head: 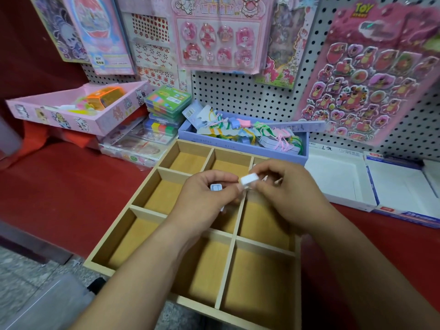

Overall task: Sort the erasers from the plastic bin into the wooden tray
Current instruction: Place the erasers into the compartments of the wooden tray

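Two bare forearms reach in from the bottom edge over a wooden tray that is split by thin dividers into open compartments. The compartments that can be seen show only their tan floors. The tray lies on a red cloth, and its near edge hangs over grey speckled flooring.

Above the middle of the tray the two hands meet, almost touching. The left hand is curled, and its fingers hold a small blue-edged eraser against the palm. The right hand pinches a white eraser between thumb and fingertips, tilted and held up in the air just beside the left thumb. Neither eraser touches the tray.

Just behind the tray's far rim stands a lavender box stuffed with cards of pastel loops. To its right lie open white cardboard boxes. To the left a pink cartoon-printed box sits tilted, beside a stack of clear cases with coloured blocks inside.

At the back a white pegboard carries hanging sticker sheets, among them a Toy Story sheet of pink bears.
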A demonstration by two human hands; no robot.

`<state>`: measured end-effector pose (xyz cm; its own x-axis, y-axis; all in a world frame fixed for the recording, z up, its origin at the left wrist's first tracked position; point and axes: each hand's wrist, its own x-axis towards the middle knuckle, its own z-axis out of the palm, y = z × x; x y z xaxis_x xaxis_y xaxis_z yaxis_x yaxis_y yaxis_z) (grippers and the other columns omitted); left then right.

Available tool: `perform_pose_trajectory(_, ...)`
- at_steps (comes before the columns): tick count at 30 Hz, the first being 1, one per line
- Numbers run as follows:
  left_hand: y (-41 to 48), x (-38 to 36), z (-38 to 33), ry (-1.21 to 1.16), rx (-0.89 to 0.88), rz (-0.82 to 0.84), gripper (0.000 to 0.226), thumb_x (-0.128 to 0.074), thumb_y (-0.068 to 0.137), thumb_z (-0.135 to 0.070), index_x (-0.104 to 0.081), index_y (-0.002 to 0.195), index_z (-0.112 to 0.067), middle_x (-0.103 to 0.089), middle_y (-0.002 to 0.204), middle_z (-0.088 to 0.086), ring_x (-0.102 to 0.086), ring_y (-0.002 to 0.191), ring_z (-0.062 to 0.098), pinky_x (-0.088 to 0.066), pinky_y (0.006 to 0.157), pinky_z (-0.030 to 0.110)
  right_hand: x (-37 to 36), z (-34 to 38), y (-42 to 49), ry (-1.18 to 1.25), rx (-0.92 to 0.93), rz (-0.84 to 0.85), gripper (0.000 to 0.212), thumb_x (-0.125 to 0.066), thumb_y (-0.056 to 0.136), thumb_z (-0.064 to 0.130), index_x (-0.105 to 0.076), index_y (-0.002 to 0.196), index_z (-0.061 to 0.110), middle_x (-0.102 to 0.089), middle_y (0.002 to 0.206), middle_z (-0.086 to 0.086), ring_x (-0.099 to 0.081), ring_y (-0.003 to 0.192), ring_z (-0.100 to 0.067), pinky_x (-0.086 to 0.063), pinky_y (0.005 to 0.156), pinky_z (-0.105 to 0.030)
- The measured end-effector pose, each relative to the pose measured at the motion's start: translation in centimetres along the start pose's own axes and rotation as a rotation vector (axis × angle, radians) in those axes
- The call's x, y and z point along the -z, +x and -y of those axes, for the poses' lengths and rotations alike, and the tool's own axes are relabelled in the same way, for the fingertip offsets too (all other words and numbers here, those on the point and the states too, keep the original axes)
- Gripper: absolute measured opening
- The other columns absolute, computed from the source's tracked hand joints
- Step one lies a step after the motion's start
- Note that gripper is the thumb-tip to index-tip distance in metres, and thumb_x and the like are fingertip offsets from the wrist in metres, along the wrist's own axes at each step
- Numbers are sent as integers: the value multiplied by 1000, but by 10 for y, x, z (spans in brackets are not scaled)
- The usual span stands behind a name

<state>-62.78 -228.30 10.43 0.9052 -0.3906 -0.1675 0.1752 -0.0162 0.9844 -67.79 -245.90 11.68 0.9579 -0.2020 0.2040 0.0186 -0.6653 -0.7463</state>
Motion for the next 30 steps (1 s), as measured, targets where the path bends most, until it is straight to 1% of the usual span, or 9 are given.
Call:
perform_pose_trajectory(3, 0, 2, 1, 24, 8, -12, 24, -71, 81, 5, -75, 96, -14, -78, 91, 2, -64, 75, 17, -48, 54, 22, 11, -15, 6, -171, -157, -118, 8, -74, 89, 28, -69, 85, 31, -64, 81, 16, -58, 78, -4, -40, 73, -26)
perform_pose_trajectory(6, -1, 2, 1, 47, 8, 1, 29, -61, 84, 9, -73, 98, -13, -78, 95, 3, -70, 80, 16, -47, 54, 23, 15, -26, 7, -259, -270, -124, 2, -72, 89, 25, -72, 90, 23, -66, 77, 11, -63, 83, -16, -49, 75, -31)
perform_pose_trajectory(13, 0, 2, 2, 33, -30, -14, 26, -52, 88, 14, -65, 94, -8, -76, 85, 7, -75, 80, 17, -46, 48, 20, 6, -23, 11, -470, -300, -73, 12, -62, 91, 22, -68, 81, 25, -66, 80, 8, -59, 82, -20, -48, 68, -31)
perform_pose_trajectory(16, 1, 3, 5, 30, -25, -8, 22, -54, 88, 11, -58, 93, -9, -74, 73, 7, -74, 87, 32, -48, 55, 24, 0, -25, 12, -533, -320, -107, 16, -59, 92, 24, -70, 81, 26, -69, 84, 5, -56, 80, -21, -46, 64, -30)
perform_pose_trajectory(18, 1, 3, 6, 23, -32, -7, 18, -61, 82, 4, -56, 90, -11, -73, 71, 7, -69, 97, 46, -49, 65, 31, -2, -26, 13, -512, -348, -136, 14, -63, 91, 26, -71, 80, 25, -69, 83, 6, -57, 80, -21, -46, 64, -30)
perform_pose_trajectory(20, 1, 3, 6, 21, -42, -17, 17, -63, 79, -1, -55, 87, -13, -73, 71, 4, -67, 96, 49, -47, 65, 33, -2, -27, 13, -459, -355, -159, 13, -68, 89, 27, -71, 77, 24, -67, 80, 8, -59, 80, -20, -47, 66, -31)
perform_pose_trajectory(24, 0, 4, 4, 5, -35, -43, 19, -66, 91, 6, -58, 89, -11, -75, 80, 12, -69, 78, 20, -47, 52, 23, 1, -30, 10, -341, -348, -160, 14, -70, 88, 28, -70, 74, 23, -68, 76, 9, -63, 81, -20, -52, 73, -34)
perform_pose_trajectory(28, 0, 1, 2, -35, -38, -62, 17, -75, 87, -3, -63, 95, -12, -78, 89, 11, -66, 76, 17, -46, 55, 26, 8, -22, 6, -105, -268, -145, 10, -72, 88, 19, -74, 80, 24, -68, 72, 12, -64, 73, -6, -51, 70, -27)
perform_pose_trajectory(30, 0, -2, 2, -31, -42, -51, 16, -77, 87, -6, -67, 98, -12, -79, 90, 9, -69, 80, 16, -48, 61, 28, 9, -7, 3, 73, -170, -5, 10, -77, 86, 17, -76, 88, 27, -68, 73, 14, -58, 61, 1, -43, 63, -17)
